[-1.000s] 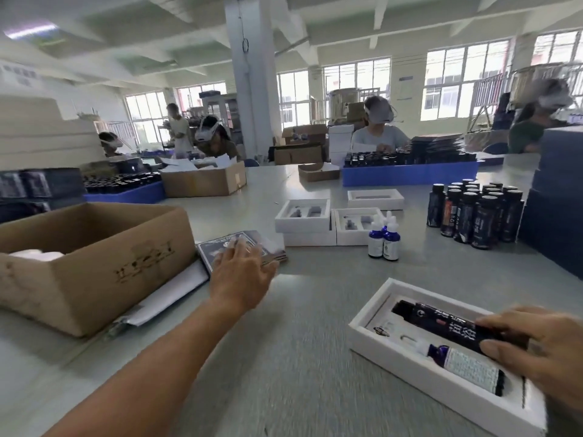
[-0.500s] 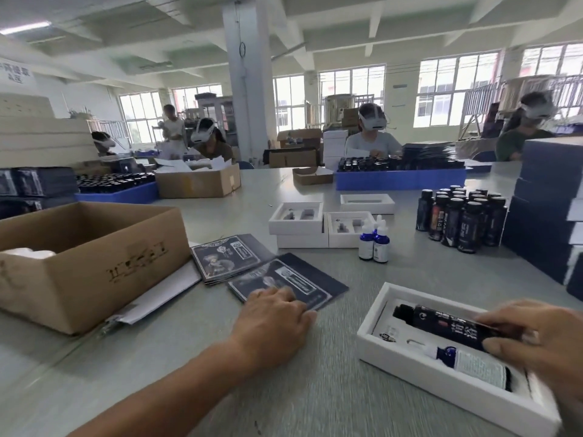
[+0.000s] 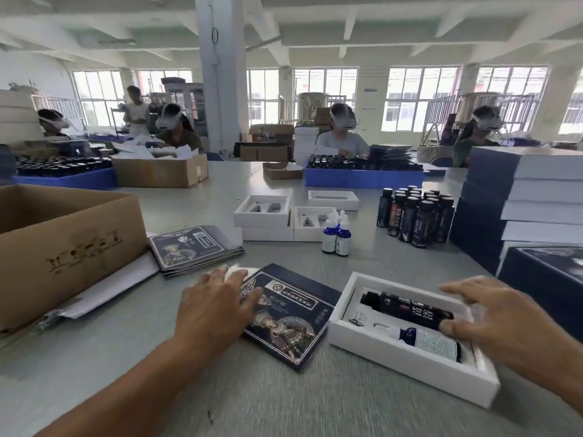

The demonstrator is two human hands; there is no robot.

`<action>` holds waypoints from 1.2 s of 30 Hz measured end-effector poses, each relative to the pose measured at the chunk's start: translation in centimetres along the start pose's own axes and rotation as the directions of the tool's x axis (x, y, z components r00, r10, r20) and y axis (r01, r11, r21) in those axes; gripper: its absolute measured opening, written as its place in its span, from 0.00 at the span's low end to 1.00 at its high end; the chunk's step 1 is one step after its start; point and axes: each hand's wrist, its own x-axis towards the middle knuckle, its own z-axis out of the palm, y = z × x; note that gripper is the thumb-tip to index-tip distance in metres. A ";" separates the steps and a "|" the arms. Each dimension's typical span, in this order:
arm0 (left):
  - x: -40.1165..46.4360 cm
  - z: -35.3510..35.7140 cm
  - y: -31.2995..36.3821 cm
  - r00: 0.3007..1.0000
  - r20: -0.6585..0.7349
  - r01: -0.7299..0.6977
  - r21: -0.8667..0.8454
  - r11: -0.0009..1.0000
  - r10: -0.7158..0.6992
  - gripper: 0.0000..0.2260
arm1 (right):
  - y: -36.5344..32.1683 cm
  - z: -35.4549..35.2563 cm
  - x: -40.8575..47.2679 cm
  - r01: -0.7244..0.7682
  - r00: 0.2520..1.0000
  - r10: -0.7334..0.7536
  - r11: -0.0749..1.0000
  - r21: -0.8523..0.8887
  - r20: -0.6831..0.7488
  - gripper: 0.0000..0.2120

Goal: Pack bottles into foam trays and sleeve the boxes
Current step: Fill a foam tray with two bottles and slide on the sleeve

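- Hands first: left hand (image 3: 217,305), fingers flat and spread, has dragged a dark sleeve (image 3: 288,313) from the stack (image 3: 192,249) to just beside the foam tray (image 3: 407,354).
- Right hand (image 3: 501,323), fingers loosely apart, rests on the tray's two bottles (image 3: 410,310); sleeving looks next.
- Farther off, spare bottles (image 3: 416,216) wait.

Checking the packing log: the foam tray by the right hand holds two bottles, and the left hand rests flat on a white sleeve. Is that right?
Not quite. The head view shows the sleeve under the left hand is dark blue with a printed figure, not white. The rest holds: the foam tray by the right hand holds two bottles.
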 end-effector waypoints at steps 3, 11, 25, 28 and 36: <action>-0.1 -0.1 -0.6 0.999 0.034 0.028 -0.023 0.999 -0.027 0.28 | -0.1 -0.1 -0.5 -0.130 0.991 0.128 0.989 -0.074 -0.037 0.39; -0.1 -0.8 -0.2 0.994 -0.105 -0.002 -0.370 0.929 -0.039 0.23 | -0.2 0.2 -0.4 -0.208 0.978 0.207 0.973 -0.103 -0.023 0.37; -0.9 -1.8 1.1 0.880 -0.474 -0.320 -0.548 0.773 0.028 0.17 | 0.0 0.6 -0.2 -0.218 0.976 0.216 0.971 -0.100 -0.031 0.26; -0.7 -1.6 0.9 0.875 -0.484 -0.329 -0.588 0.739 0.004 0.17 | 0.0 0.6 -0.1 -0.237 0.972 0.236 0.968 -0.087 -0.023 0.27; -0.5 -1.4 0.5 0.875 -0.478 -0.313 -0.673 0.670 -0.071 0.09 | -0.3 0.5 -0.1 -0.272 0.962 0.273 0.957 -0.097 -0.005 0.31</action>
